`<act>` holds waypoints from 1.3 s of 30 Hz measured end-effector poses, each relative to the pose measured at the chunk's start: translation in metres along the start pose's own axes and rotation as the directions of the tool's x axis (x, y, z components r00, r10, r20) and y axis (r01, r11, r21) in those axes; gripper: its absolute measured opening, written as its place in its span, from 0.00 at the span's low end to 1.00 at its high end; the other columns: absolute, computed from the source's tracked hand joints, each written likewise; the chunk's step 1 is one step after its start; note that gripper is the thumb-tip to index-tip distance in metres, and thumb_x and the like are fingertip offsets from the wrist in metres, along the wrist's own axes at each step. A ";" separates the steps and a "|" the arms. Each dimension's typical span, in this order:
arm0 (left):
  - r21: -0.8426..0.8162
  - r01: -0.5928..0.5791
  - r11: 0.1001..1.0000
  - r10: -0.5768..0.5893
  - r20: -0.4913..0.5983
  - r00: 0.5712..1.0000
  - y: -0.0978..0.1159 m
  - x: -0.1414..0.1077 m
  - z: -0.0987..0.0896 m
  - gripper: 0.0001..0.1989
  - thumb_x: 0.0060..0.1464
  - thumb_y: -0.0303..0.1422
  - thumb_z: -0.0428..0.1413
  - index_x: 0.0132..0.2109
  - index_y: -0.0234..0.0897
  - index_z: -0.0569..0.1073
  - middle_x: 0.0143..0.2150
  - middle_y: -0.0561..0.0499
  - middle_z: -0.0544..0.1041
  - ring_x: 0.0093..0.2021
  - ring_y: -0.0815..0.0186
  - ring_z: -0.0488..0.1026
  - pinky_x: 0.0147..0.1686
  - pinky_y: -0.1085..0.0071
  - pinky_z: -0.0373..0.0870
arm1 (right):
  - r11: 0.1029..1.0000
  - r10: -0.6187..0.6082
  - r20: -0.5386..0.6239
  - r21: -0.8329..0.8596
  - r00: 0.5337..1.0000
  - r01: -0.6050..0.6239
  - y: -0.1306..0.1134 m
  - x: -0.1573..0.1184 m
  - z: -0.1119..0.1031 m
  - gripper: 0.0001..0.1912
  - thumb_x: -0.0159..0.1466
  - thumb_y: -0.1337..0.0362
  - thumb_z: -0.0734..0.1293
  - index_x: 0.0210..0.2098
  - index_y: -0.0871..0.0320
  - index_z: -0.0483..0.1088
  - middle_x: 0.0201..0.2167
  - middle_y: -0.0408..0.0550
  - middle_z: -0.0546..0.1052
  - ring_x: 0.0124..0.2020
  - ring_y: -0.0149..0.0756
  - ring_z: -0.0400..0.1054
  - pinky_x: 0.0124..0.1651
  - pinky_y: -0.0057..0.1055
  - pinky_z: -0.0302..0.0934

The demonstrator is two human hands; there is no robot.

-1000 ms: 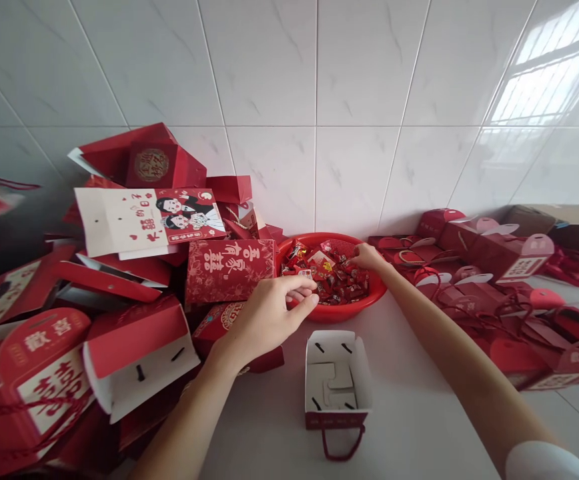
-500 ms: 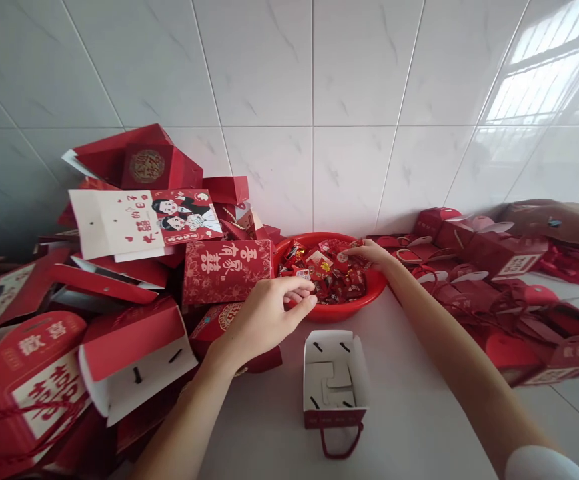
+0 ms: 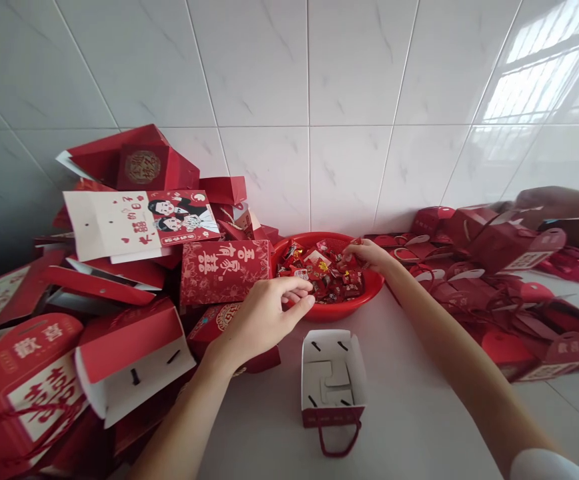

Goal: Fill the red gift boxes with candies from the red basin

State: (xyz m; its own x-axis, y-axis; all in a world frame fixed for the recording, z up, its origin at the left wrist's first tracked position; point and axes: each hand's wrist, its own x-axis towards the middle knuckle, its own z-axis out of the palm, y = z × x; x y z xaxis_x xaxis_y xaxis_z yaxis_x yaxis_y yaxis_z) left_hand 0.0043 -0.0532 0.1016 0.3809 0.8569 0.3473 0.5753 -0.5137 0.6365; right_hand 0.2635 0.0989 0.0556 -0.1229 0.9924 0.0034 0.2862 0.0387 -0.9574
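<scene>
A red plastic basin (image 3: pixel 337 312) holds wrapped candies (image 3: pixel 339 283) in red and gold. Inside its right side, my right hand (image 3: pixel 367 253) has its fingers closed on a wrapped candy, mostly hidden by the fingers. My left hand (image 3: pixel 274 310) hovers at the basin's near left edge, fingers curled and thumb drawn toward them; whether something lies inside is hidden. A white-and-red wrapped piece shows just beyond its fingertips. Nearer to me, a small open box (image 3: pixel 333 377), white inside and red outside, stands on the white surface with its cord handle hanging toward me.
Red gift boxes (image 3: pixel 227 270) are heaped on the left, some open or tilted. More red boxes with handles (image 3: pixel 514 313) stand in rows on the right. Another person's hand (image 3: pixel 544 199) reaches in over them. A tiled wall (image 3: pixel 349 167) rises behind.
Another person's hand has come in from the right and touches a box there. My right hand has shifted slightly among the candies. My left hand stays almost still.
</scene>
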 end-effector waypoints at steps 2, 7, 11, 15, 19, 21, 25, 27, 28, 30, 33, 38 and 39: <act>0.005 0.002 1.000 -0.002 0.000 1.000 0.000 0.000 0.000 0.11 0.60 0.37 0.57 0.45 0.38 0.80 0.42 0.49 0.85 0.41 0.62 0.82 0.44 0.69 0.79 | 0.984 0.023 0.006 -0.179 1.000 -0.022 0.008 0.005 0.003 0.10 0.48 0.67 0.73 0.19 0.57 0.66 0.15 0.43 0.71 0.20 0.32 0.68 0.23 0.24 0.63; 0.010 0.003 1.000 -0.003 0.007 1.000 0.001 0.000 0.000 0.12 0.61 0.37 0.57 0.46 0.38 0.80 0.43 0.49 0.85 0.42 0.62 0.82 0.44 0.68 0.79 | 0.817 0.081 0.023 -0.573 0.996 -0.054 0.021 0.016 0.012 0.17 0.35 0.78 0.76 0.14 0.57 0.65 0.14 0.39 0.67 0.24 0.35 0.68 0.25 0.25 0.58; 0.012 0.006 1.000 -0.006 0.000 1.000 0.002 0.000 -0.002 0.11 0.60 0.37 0.57 0.45 0.38 0.80 0.43 0.49 0.85 0.42 0.62 0.82 0.44 0.68 0.79 | 0.703 0.056 0.031 -0.711 0.998 -0.017 0.018 0.016 0.012 0.14 0.42 0.71 0.77 0.16 0.57 0.67 0.20 0.45 0.72 0.31 0.39 0.71 0.30 0.27 0.59; 0.007 -0.006 1.000 0.006 -0.002 1.000 0.001 -0.001 -0.003 0.11 0.60 0.37 0.57 0.45 0.39 0.80 0.43 0.50 0.85 0.41 0.62 0.82 0.43 0.69 0.79 | 0.656 -0.020 0.031 -0.754 0.999 0.036 0.012 0.010 0.004 0.03 0.53 0.67 0.72 0.25 0.58 0.74 0.27 0.46 0.77 0.36 0.39 0.72 0.34 0.26 0.59; 0.010 -0.014 1.000 0.014 0.007 1.000 0.000 -0.001 -0.001 0.11 0.60 0.37 0.57 0.45 0.39 0.80 0.43 0.50 0.85 0.42 0.63 0.82 0.43 0.70 0.79 | 0.627 -0.002 0.055 -0.777 0.998 0.045 0.011 0.004 0.003 0.04 0.50 0.70 0.73 0.25 0.57 0.74 0.28 0.46 0.78 0.36 0.40 0.73 0.35 0.27 0.60; 0.007 -0.011 1.000 0.010 0.011 1.000 0.001 -0.002 0.000 0.11 0.60 0.37 0.57 0.45 0.39 0.80 0.43 0.50 0.85 0.42 0.63 0.82 0.43 0.70 0.79 | 0.619 0.031 0.070 -0.785 0.997 0.036 0.012 0.001 0.007 0.09 0.44 0.74 0.74 0.21 0.57 0.72 0.26 0.46 0.77 0.34 0.42 0.73 0.34 0.28 0.60; 0.008 -0.007 1.000 0.007 0.017 1.000 0.003 -0.003 -0.002 0.11 0.61 0.37 0.57 0.46 0.38 0.80 0.43 0.50 0.85 0.42 0.63 0.82 0.44 0.70 0.78 | 0.649 0.021 0.061 -0.760 0.998 0.032 0.010 -0.001 0.015 0.13 0.41 0.77 0.73 0.17 0.56 0.68 0.24 0.47 0.76 0.35 0.45 0.73 0.35 0.30 0.61; 0.010 0.001 1.000 -0.001 0.014 1.000 0.004 -0.004 -0.004 0.12 0.61 0.38 0.56 0.46 0.39 0.80 0.44 0.50 0.84 0.43 0.63 0.82 0.44 0.70 0.78 | 0.695 -0.020 0.058 -0.717 0.998 0.056 0.004 -0.002 0.015 0.11 0.44 0.76 0.72 0.17 0.56 0.68 0.22 0.47 0.74 0.34 0.44 0.72 0.35 0.31 0.61; 0.009 0.006 1.000 -0.006 0.012 1.000 0.004 -0.004 -0.005 0.12 0.61 0.38 0.56 0.47 0.39 0.80 0.45 0.50 0.84 0.43 0.63 0.82 0.44 0.70 0.78 | 0.724 -0.044 0.058 -0.686 0.997 0.072 0.000 -0.004 0.013 0.10 0.46 0.75 0.72 0.17 0.57 0.68 0.22 0.46 0.73 0.33 0.43 0.72 0.35 0.30 0.61; 0.004 0.014 1.000 -0.014 0.008 1.000 0.004 -0.004 -0.007 0.12 0.61 0.38 0.56 0.47 0.39 0.80 0.45 0.49 0.84 0.43 0.62 0.81 0.44 0.69 0.78 | 0.789 -0.091 0.056 -0.606 0.994 0.106 -0.011 -0.013 0.008 0.05 0.50 0.70 0.71 0.21 0.57 0.71 0.22 0.45 0.73 0.29 0.38 0.70 0.32 0.30 0.61; -0.004 0.010 1.000 -0.010 0.005 1.000 0.002 -0.004 -0.009 0.12 0.61 0.38 0.57 0.46 0.38 0.80 0.45 0.49 0.84 0.43 0.62 0.81 0.44 0.69 0.78 | 0.887 -0.133 0.079 -0.436 0.988 0.154 -0.032 -0.039 0.001 0.08 0.58 0.60 0.68 0.31 0.59 0.74 0.22 0.44 0.73 0.23 0.33 0.67 0.27 0.28 0.59; 0.021 -0.002 1.000 0.002 0.042 0.999 0.002 -0.004 -0.009 0.11 0.61 0.38 0.56 0.43 0.40 0.80 0.42 0.52 0.84 0.41 0.63 0.80 0.42 0.70 0.75 | 0.979 -0.199 0.389 0.042 0.899 0.199 -0.069 -0.100 0.005 0.13 0.53 0.57 0.74 0.31 0.59 0.73 0.22 0.43 0.74 0.22 0.31 0.68 0.25 0.27 0.61; 0.030 -0.011 0.999 0.009 0.058 0.998 0.003 -0.003 -0.009 0.10 0.61 0.38 0.56 0.43 0.40 0.80 0.42 0.53 0.84 0.41 0.63 0.80 0.42 0.70 0.74 | 0.979 -0.184 0.478 0.011 0.859 0.204 -0.075 -0.109 0.008 0.13 0.54 0.57 0.75 0.31 0.60 0.74 0.23 0.43 0.75 0.22 0.31 0.68 0.26 0.26 0.62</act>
State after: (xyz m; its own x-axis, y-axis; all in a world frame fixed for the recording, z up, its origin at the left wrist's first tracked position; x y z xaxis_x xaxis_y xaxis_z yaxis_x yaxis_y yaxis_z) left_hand -0.0015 -0.0574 0.1083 0.4272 0.8483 0.3128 0.5928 -0.5240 0.6116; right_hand 0.2478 -0.0135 0.1243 -0.6124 0.7895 0.0414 0.2443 0.2388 -0.9398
